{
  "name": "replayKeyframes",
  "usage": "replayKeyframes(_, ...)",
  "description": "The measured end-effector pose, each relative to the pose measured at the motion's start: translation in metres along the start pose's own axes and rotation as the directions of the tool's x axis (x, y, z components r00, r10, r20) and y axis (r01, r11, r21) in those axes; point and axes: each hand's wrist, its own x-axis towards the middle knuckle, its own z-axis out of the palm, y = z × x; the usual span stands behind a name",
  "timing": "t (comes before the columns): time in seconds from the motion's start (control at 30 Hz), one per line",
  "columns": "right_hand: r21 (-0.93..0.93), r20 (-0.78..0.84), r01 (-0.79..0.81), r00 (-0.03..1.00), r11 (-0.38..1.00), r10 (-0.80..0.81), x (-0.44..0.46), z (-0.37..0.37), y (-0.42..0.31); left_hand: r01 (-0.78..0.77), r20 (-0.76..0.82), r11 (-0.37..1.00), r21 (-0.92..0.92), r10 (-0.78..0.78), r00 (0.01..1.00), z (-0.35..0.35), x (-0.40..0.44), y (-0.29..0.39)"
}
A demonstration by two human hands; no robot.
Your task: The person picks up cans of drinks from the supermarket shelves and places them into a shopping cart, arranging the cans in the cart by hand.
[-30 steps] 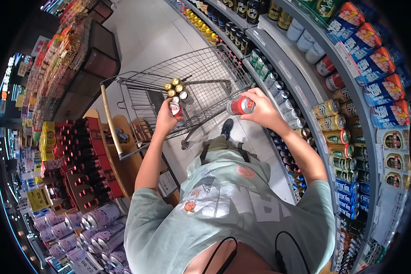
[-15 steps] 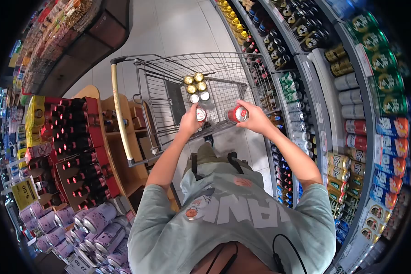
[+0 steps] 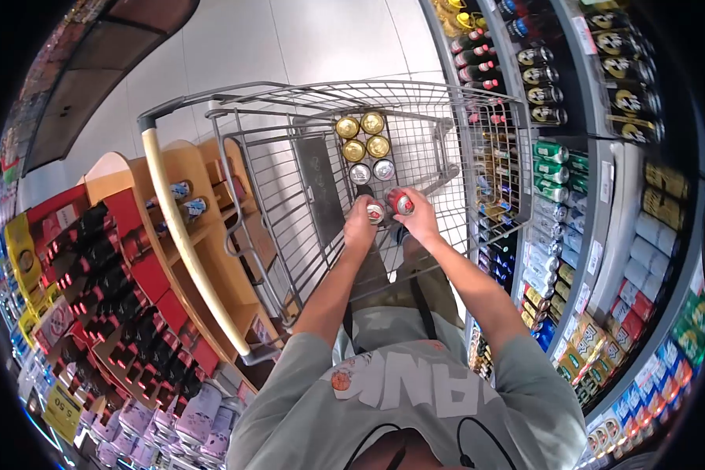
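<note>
My left hand [image 3: 359,225] is closed around a drink can [image 3: 375,213] whose silver top shows. Right beside it, my right hand [image 3: 421,218] grips a red can [image 3: 403,204], tilted a little. Both hands are over the near side of a wire shopping cart [image 3: 266,176]. Inside the cart stand several gold-topped cans [image 3: 354,150] in two columns, and two silver-topped cans [image 3: 383,169] continue those columns on the side toward me. The bottoms of the held cans are hidden, so I cannot tell whether they touch the cart floor.
The cart's pale handle bar [image 3: 172,211] is at left, beside a wooden shelf unit [image 3: 204,258]. Dark bottles in red cases [image 3: 117,290] and lilac cans [image 3: 200,411] fill the left display. Shelves of cans [image 3: 552,172] run along the right. Grey floor [image 3: 235,47] lies beyond the cart.
My hands have come closer together, bringing the two cans side by side in line with the can columns. The view has shifted, and the cart looks larger.
</note>
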Motion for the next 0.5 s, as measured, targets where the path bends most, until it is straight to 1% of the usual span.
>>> replayKeyframes(0.03, -0.062, -0.043, -0.017, 0.999, 0.998, 0.015, 0.005, 0.013, 0.009, 0.007, -0.096, 0.998, -0.056, -0.013, 0.995, 0.012, 0.004, -0.007)
replayKeyframes(0.07, -0.122, -0.087, -0.041, 0.996, 0.992, 0.03, 0.007, 0.025, 0.019, 0.021, -0.083, 0.998, -0.056, -0.026, 0.996, 0.023, 0.004, -0.015)
replayKeyframes(0.1, -0.032, -0.037, -0.083, 0.996, 0.996, 0.081, 0.012, 0.027, 0.018, 0.064, -0.127, 0.997, -0.05, -0.07, 0.989, 0.028, 0.007, -0.016)
replayKeyframes(0.13, -0.032, -0.031, -0.092, 0.995, 0.995, 0.091, 0.017, 0.037, 0.025, 0.105, -0.176, 0.993, -0.046, -0.112, 0.978, 0.034, 0.012, -0.017)
replayKeyframes(0.17, -0.024, -0.084, -0.118, 0.99, 0.993, 0.116, 0.02, 0.047, 0.027, 0.17, -0.173, 0.982, -0.081, -0.182, 0.968, 0.038, 0.014, -0.017)
replayKeyframes(0.2, -0.016, -0.137, -0.141, 0.981, 0.99, 0.138, 0.023, 0.054, 0.027, 0.18, -0.166, 0.98, -0.08, -0.191, 0.967, 0.042, 0.016, -0.018)
replayKeyframes(0.27, -0.011, -0.136, -0.176, 0.975, 0.984, 0.173, 0.026, 0.064, 0.026, 0.16, -0.267, 0.979, -0.127, -0.189, 0.945, 0.046, 0.018, -0.019)
replayKeyframes(0.33, 0.039, -0.181, -0.32, 0.929, 0.947, 0.322, 0.032, 0.075, 0.028, 0.173, -0.26, 0.971, -0.163, -0.211, 0.942, 0.05, 0.019, -0.023)
replayKeyframes(0.4, 0.023, -0.189, -0.321, 0.929, 0.947, 0.319, 0.034, 0.081, 0.031, 0.264, -0.26, 0.941, -0.21, -0.314, 0.913, 0.053, 0.021, -0.024)
replayKeyframes(0.43, 0.013, -0.194, -0.32, 0.929, 0.947, 0.316, 0.034, 0.083, 0.034, 0.268, -0.258, 0.94, -0.21, -0.318, 0.912, 0.053, 0.022, -0.023)
replayKeyframes(0.5, 0.008, -0.194, -0.301, 0.935, 0.954, 0.296, 0.035, 0.086, 0.038, 0.322, -0.245, 0.919, -0.227, -0.374, 0.895, 0.054, 0.024, -0.021)
